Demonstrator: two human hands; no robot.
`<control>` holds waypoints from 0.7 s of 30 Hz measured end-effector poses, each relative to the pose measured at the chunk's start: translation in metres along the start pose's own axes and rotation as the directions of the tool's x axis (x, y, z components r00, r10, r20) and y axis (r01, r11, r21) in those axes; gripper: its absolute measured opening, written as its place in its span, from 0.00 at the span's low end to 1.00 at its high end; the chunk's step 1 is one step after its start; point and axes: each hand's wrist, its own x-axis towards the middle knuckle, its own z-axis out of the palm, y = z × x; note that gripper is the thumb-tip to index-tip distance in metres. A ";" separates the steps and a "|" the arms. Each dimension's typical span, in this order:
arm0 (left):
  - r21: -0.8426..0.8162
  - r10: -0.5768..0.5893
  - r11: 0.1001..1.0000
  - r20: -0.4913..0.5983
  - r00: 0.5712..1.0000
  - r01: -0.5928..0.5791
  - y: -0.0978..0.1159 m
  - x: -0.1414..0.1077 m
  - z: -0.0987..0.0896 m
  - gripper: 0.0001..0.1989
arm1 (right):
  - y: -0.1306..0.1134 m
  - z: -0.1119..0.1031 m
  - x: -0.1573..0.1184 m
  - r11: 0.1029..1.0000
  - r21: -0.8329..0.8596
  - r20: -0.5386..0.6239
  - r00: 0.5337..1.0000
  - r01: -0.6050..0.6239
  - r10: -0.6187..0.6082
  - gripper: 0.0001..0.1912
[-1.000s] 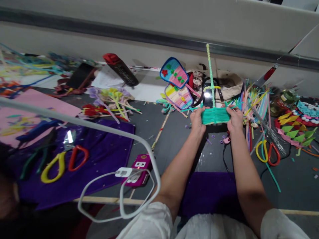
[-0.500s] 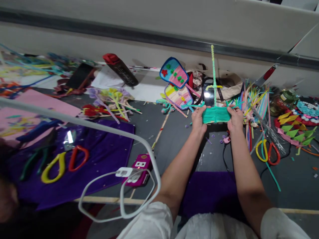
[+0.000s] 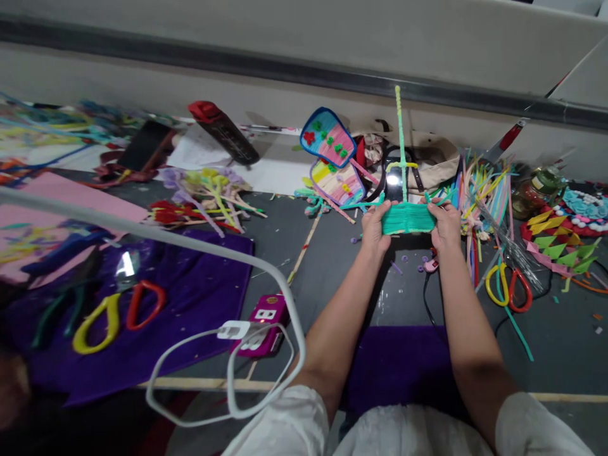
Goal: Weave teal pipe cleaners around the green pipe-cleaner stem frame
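Between my hands is a green pipe-cleaner panel (image 3: 408,218), its strands lying side by side. My left hand (image 3: 376,227) pinches its left edge, thumb on top; my right hand (image 3: 445,223) grips the right edge the same way. Loose green ends poke out past both hands. From the panel's middle a twisted green-and-yellow stem (image 3: 399,130) rises away from me, crossed by a short yellow piece (image 3: 395,165). Whether the stem is joined to the panel I cannot tell. Just beyond lie two decorated pipe-cleaner fans (image 3: 329,140) and a beige bag (image 3: 437,155).
Scissors (image 3: 509,288) and a pipe-cleaner bundle (image 3: 489,190) lie at the right. Leftward are a purple cloth (image 3: 204,304) with other scissors (image 3: 111,313), a magenta power strip (image 3: 268,316), and a dark bottle (image 3: 225,134). A white cable (image 3: 199,244) loops across the near left.
The view has shifted slightly, so most things sit a little farther left. Both hands keep their hold on the green panel, which looks the same.
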 end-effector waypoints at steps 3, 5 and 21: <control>0.055 -0.046 0.998 0.054 0.997 0.043 0.004 -0.002 0.000 0.21 | -0.001 0.001 -0.001 1.000 -0.006 0.005 1.000 0.011 -0.011 0.15; 0.086 -0.052 0.995 0.058 0.997 0.047 0.005 -0.002 0.000 0.21 | -0.001 0.003 -0.002 1.000 -0.012 0.006 1.000 0.018 -0.018 0.15; 0.221 0.016 0.975 0.061 0.998 -0.029 0.008 -0.002 -0.002 0.21 | 0.001 0.003 -0.003 0.995 -0.059 0.073 0.994 -0.082 0.086 0.14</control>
